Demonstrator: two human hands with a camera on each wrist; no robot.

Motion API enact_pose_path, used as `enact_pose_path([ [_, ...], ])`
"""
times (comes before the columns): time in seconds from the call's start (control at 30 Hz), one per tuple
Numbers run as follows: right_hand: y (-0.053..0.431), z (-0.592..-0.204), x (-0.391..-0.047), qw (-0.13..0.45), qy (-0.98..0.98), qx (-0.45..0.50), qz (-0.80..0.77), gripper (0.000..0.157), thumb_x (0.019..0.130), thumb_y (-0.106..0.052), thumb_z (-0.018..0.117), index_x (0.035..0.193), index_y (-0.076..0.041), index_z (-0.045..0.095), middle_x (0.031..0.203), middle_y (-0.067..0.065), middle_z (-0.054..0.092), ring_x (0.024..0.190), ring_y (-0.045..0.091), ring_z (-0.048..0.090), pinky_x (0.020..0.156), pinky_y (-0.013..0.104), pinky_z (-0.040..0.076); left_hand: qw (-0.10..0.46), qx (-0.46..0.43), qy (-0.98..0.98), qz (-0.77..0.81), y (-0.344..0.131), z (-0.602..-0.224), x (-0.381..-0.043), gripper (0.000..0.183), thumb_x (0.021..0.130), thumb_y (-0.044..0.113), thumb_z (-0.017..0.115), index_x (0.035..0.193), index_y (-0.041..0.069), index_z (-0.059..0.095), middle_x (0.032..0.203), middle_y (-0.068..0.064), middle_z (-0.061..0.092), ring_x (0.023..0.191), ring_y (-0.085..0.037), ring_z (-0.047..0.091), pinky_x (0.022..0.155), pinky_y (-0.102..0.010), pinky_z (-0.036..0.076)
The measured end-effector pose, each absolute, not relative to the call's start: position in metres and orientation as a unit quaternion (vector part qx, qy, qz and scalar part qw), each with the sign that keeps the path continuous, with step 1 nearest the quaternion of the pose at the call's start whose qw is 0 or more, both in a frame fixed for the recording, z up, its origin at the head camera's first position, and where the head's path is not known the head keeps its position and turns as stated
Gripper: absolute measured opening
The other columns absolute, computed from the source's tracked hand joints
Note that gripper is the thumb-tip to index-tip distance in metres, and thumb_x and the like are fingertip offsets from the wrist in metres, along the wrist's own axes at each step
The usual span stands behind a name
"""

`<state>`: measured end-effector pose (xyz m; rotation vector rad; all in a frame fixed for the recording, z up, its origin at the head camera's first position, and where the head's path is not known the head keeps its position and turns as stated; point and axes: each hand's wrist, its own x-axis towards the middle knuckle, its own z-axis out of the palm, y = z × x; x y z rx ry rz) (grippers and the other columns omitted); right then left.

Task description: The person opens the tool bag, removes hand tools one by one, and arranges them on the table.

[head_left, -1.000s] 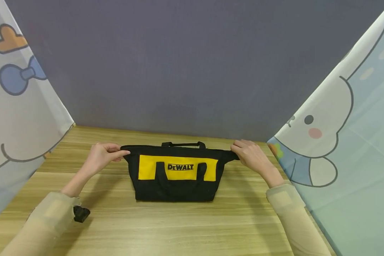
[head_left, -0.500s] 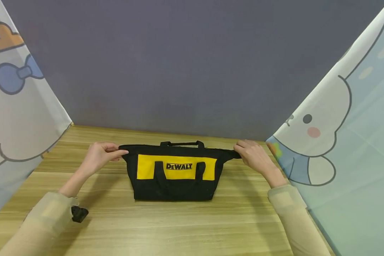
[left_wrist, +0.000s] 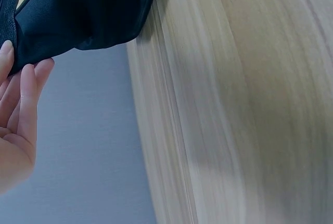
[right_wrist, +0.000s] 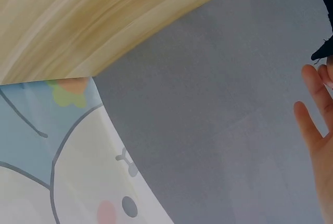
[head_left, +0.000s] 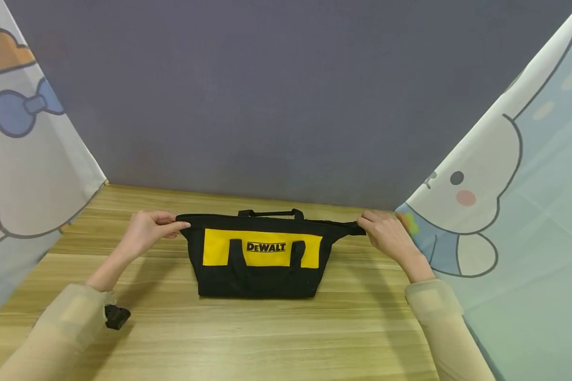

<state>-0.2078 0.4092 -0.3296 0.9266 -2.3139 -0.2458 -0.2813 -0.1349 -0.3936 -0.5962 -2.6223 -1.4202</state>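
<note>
A black and yellow DEWALT tool bag stands upright on the wooden table in the head view, with one strap handle on its front and another behind its top edge. My left hand pinches the bag's upper left corner between thumb and fingers; the left wrist view shows black fabric and a zipper edge there. At the opposite end, my right hand grips the narrow black tail that sticks out from the top right corner. Whether a zipper pull is inside that grip is hidden. The right wrist view catches only the fingers and a frayed black tip.
A grey panel rises behind the wooden table. Cartoon-printed cloths flank it on the left and right. A black buckle hangs by the left sleeve.
My right hand has shifted rightward, and more of the bag's black tail shows beside it. My left hand keeps its pinch on the left corner. The bag stays almost in place.
</note>
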Motion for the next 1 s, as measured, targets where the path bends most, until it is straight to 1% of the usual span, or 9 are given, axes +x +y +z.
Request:
enact_pose_path([
  [0.07,0.411,-0.330,-0.206,0.309,-0.886,0.333,-0.094,0.026,0.092,0.006,0.054,0.073,-0.011,0.047,0.068,-0.001,0.041,0.059,0.011,0.030,0.056,0.023,0.020,0.045,-0.193,-0.859,-0.471,-0.136,-0.394,-0.281,0.021,0.087,0.024,0.077,0.090,0.004,0.076,0.083,-0.016,0.078,0.063,-0.001,0.070,0.061,-0.019,0.055],
  [0.2,0.416,-0.332,-0.200,0.295,-0.905,0.291,-0.099,0.029,0.087,0.005,0.064,0.075,-0.013,0.045,0.069,-0.003,0.039,0.057,0.010,0.027,0.059,0.031,0.024,0.031,-0.184,-0.857,-0.480,-0.135,-0.394,-0.282,0.025,0.087,0.025,0.077,0.094,0.002,0.076,0.086,-0.017,0.078,0.065,-0.003,0.071,0.064,-0.020,0.057],
  [0.37,0.418,-0.338,-0.196,0.276,-0.919,0.267,-0.093,0.028,0.095,0.001,0.057,0.075,-0.012,0.042,0.069,-0.002,0.035,0.058,0.011,0.022,0.068,0.042,0.025,0.025,-0.167,-0.864,-0.475,-0.136,-0.392,-0.281,0.028,0.086,0.031,0.077,0.095,0.004,0.077,0.088,-0.016,0.078,0.068,-0.011,0.074,0.067,-0.024,0.058],
  [0.47,0.418,-0.341,-0.195,0.273,-0.925,0.255,-0.076,0.030,0.095,-0.003,0.060,0.074,-0.014,0.042,0.067,-0.003,0.035,0.058,0.012,0.021,0.069,0.039,0.023,0.017,-0.163,-0.862,-0.480,-0.135,-0.390,-0.281,0.029,0.086,0.032,0.077,0.095,0.004,0.076,0.089,-0.015,0.078,0.072,-0.019,0.075,0.070,-0.029,0.060],
  [0.6,0.419,-0.345,-0.196,0.278,-0.922,0.260,-0.067,0.028,0.088,-0.004,0.069,0.075,-0.014,0.045,0.067,-0.005,0.037,0.057,0.009,0.022,0.062,0.026,0.023,0.006,-0.164,-0.855,-0.491,-0.134,-0.389,-0.282,0.030,0.087,0.031,0.077,0.098,0.003,0.075,0.090,-0.015,0.078,0.077,-0.027,0.076,0.073,-0.036,0.060],
  [0.7,0.418,-0.346,-0.197,0.293,-0.911,0.281,-0.077,0.026,0.087,0.001,0.066,0.075,-0.013,0.047,0.068,-0.005,0.037,0.057,0.005,0.018,0.056,0.021,0.019,-0.003,-0.167,-0.850,-0.500,-0.134,-0.389,-0.281,0.032,0.088,0.031,0.076,0.101,0.002,0.074,0.092,-0.017,0.078,0.079,-0.029,0.076,0.074,-0.038,0.061],
  [0.83,0.416,-0.345,-0.199,0.314,-0.896,0.299,-0.093,0.021,0.091,0.000,0.054,0.075,-0.012,0.048,0.067,-0.004,0.036,0.060,0.004,0.013,0.061,0.030,0.022,-0.013,-0.170,-0.844,-0.508,-0.135,-0.387,-0.279,0.034,0.089,0.030,0.075,0.105,0.000,0.071,0.096,-0.018,0.077,0.082,-0.031,0.076,0.076,-0.039,0.060],
  [0.9,0.415,-0.345,-0.199,0.317,-0.894,0.301,-0.098,0.020,0.092,-0.002,0.049,0.075,-0.012,0.048,0.067,-0.003,0.038,0.059,0.004,0.014,0.064,0.038,0.026,-0.014,-0.170,-0.847,-0.504,-0.135,-0.385,-0.279,0.036,0.090,0.031,0.074,0.108,0.000,0.071,0.098,-0.018,0.077,0.084,-0.031,0.076,0.078,-0.036,0.060],
  [1.0,0.416,-0.346,-0.199,0.312,-0.895,0.300,-0.108,0.017,0.092,-0.004,0.048,0.077,-0.012,0.050,0.068,-0.002,0.043,0.055,0.005,0.018,0.062,0.038,0.029,-0.006,-0.171,-0.858,-0.484,-0.137,-0.383,-0.277,0.038,0.090,0.032,0.074,0.112,0.001,0.071,0.099,-0.016,0.078,0.085,-0.027,0.076,0.079,-0.028,0.059],
])
